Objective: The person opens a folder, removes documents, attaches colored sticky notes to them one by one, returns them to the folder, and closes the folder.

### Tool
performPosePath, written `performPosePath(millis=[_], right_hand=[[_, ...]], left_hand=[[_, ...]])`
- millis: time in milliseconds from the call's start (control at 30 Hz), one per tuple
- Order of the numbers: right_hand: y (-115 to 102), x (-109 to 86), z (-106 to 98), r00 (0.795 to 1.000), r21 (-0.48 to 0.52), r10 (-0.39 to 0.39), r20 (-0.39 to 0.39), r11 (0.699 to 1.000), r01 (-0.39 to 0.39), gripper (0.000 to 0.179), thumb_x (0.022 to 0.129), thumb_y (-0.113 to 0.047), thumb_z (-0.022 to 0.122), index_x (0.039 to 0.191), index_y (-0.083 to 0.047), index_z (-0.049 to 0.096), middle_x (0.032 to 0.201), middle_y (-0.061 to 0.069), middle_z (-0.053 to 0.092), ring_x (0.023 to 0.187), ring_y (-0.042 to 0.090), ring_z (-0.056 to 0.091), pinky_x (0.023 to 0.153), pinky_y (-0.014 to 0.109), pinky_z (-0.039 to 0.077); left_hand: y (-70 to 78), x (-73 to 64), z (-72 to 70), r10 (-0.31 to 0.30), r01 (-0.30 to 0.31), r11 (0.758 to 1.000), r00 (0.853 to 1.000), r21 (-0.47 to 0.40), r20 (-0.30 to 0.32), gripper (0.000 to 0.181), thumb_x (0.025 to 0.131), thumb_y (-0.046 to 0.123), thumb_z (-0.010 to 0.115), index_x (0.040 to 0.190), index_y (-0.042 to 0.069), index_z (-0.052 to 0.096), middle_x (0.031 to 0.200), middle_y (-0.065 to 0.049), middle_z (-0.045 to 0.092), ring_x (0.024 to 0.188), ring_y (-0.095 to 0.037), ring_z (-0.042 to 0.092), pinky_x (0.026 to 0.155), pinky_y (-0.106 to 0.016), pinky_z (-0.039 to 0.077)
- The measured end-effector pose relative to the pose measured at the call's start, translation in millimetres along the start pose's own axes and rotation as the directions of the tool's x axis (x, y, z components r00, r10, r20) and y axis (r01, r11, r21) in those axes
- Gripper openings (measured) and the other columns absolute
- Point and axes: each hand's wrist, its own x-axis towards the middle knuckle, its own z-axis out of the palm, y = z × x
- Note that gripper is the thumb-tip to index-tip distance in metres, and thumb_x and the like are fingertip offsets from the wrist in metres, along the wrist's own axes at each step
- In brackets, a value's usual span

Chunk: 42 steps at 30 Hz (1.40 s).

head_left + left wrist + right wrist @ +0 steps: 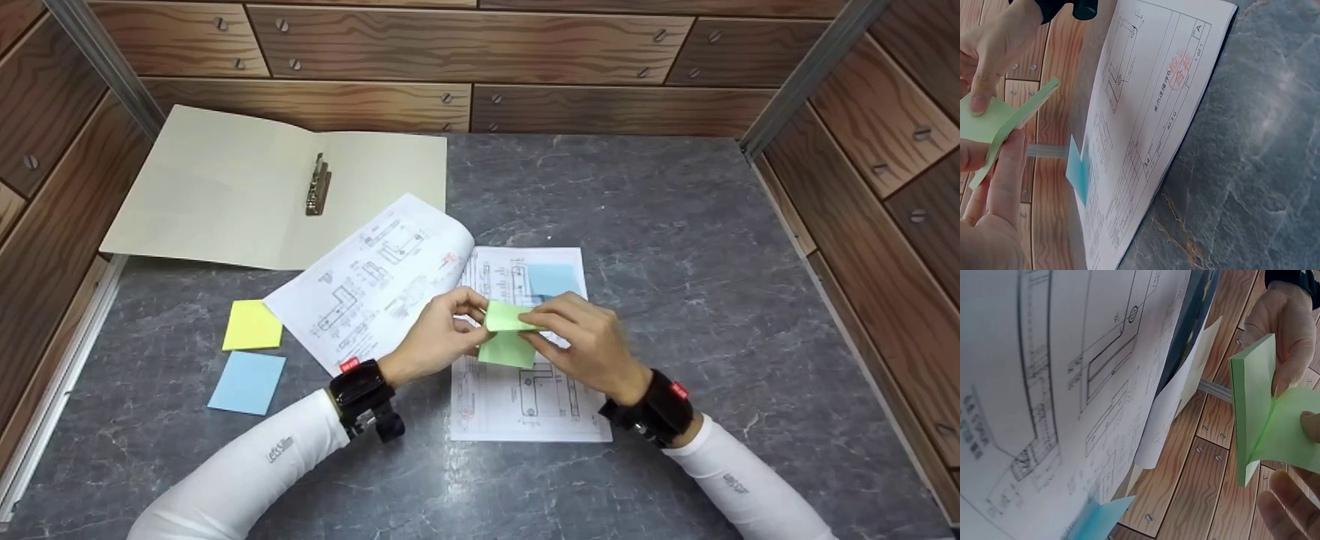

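My left hand [437,335] grips a green sticky note pad [1252,399] above the printed drawings. With thumb and fingers, my right hand [589,341] pinches the top sheet [1292,424], which is bent up from the pad but still joined along one edge. Both hands are close together, as the left wrist view also shows around the pad [1022,121]. Beneath them lies a stack of technical drawings [551,427], its upper pages folded over to the left [375,270]. A blue sticky note [553,279] sits on the stack's upper part, its free end raised in the left wrist view [1076,171].
A beige folder [202,187] lies open at the back left, with a metal clip [319,187] inside. Left of the drawings are a yellow sticky note pad [253,325] and a blue one [247,382]. Wood-patterned walls [465,45] enclose the grey table [675,225].
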Motion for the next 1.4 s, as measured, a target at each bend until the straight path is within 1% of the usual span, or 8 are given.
performPosePath(millis=[167,267,367,533,667,967,1200,1400], right_hand=[[-4.3,8.8,4.7,0.999,-0.056,-0.025,0.029,0.998,0.027,0.025,0.083,-0.015,0.087,0.106,-0.011,0.08,0.096,0.002,0.074,0.083,0.017,0.068,0.064,0.028,0.059],[-7.1,13.6,7.3,0.998,-0.075,-0.021,0.054,0.997,0.025,0.025,0.082,-0.015,0.088,0.106,-0.011,0.08,0.094,0.001,0.072,0.079,0.016,0.064,0.06,0.026,0.055],[-8.8,16.6,8.6,0.998,-0.052,-0.014,0.068,0.998,0.017,0.023,0.081,-0.008,0.088,0.103,-0.009,0.08,0.091,0.0,0.071,0.075,0.015,0.062,0.058,0.025,0.052],[-9.6,17.8,7.2,0.996,0.006,0.025,0.089,1.0,-0.026,0.022,0.08,0.003,0.086,0.099,-0.006,0.079,0.09,0.003,0.07,0.076,0.015,0.064,0.065,0.024,0.056],[-9.1,16.8,6.2,0.993,0.023,0.056,0.104,0.998,-0.059,0.02,0.081,0.003,0.085,0.099,-0.005,0.079,0.089,0.003,0.069,0.075,0.013,0.065,0.065,0.023,0.056],[-5.4,14.4,4.1,0.99,0.086,0.108,0.093,0.989,-0.116,0.013,0.088,0.001,0.079,0.1,-0.004,0.078,0.09,0.005,0.072,0.074,0.013,0.066,0.063,0.021,0.056],[-3.6,13.1,3.0,0.984,0.112,0.156,0.084,0.98,-0.165,0.017,0.085,0.004,0.081,0.099,-0.005,0.078,0.092,0.004,0.075,0.079,0.014,0.071,0.07,0.02,0.058],[-2.6,11.5,2.0,0.981,0.142,0.18,0.075,0.972,-0.19,0.017,0.085,0.004,0.081,0.099,-0.006,0.079,0.093,0.002,0.075,0.076,0.011,0.069,0.067,0.018,0.057]], left_hand=[[-0.4,0.0,0.9,-0.004,0.004,1.0,1.0,-0.004,-0.013,0.024,0.091,-0.004,0.068,0.114,-0.005,0.06,0.098,-0.011,0.066,0.072,-0.015,0.07,0.069,-0.038,0.065],[-0.3,-0.5,1.5,-0.008,0.008,1.0,1.0,-0.006,-0.017,0.024,0.092,-0.004,0.068,0.113,-0.005,0.059,0.098,-0.01,0.066,0.071,-0.015,0.07,0.069,-0.038,0.065],[-0.3,-0.6,1.6,-0.001,0.001,1.0,1.0,0.009,-0.022,0.023,0.092,-0.003,0.068,0.113,-0.004,0.059,0.096,-0.009,0.066,0.069,-0.015,0.07,0.066,-0.035,0.065],[0.0,-0.6,-0.1,0.019,-0.017,0.996,1.0,0.084,-0.021,0.02,0.092,-0.003,0.068,0.111,-0.003,0.06,0.09,-0.007,0.066,0.064,-0.014,0.067,0.06,-0.03,0.062],[0.5,-0.7,-1.2,0.02,-0.017,0.991,1.0,0.136,-0.024,0.019,0.091,-0.002,0.07,0.108,-0.003,0.062,0.088,-0.007,0.067,0.063,-0.013,0.066,0.059,-0.027,0.059],[4.1,-2.6,-1.4,0.02,-0.014,0.985,0.999,0.173,-0.03,0.019,0.091,-0.003,0.07,0.108,-0.003,0.062,0.089,-0.009,0.068,0.066,-0.013,0.067,0.06,-0.027,0.061],[4.5,-3.6,-3.1,0.033,-0.024,0.979,0.999,0.203,-0.041,0.018,0.091,-0.003,0.071,0.107,-0.003,0.063,0.089,-0.01,0.069,0.066,-0.015,0.067,0.061,-0.028,0.061],[5.0,-4.7,-2.9,0.025,-0.017,0.977,0.999,0.212,-0.035,0.018,0.091,-0.003,0.071,0.107,-0.003,0.063,0.091,-0.011,0.069,0.067,-0.015,0.067,0.062,-0.028,0.061]])
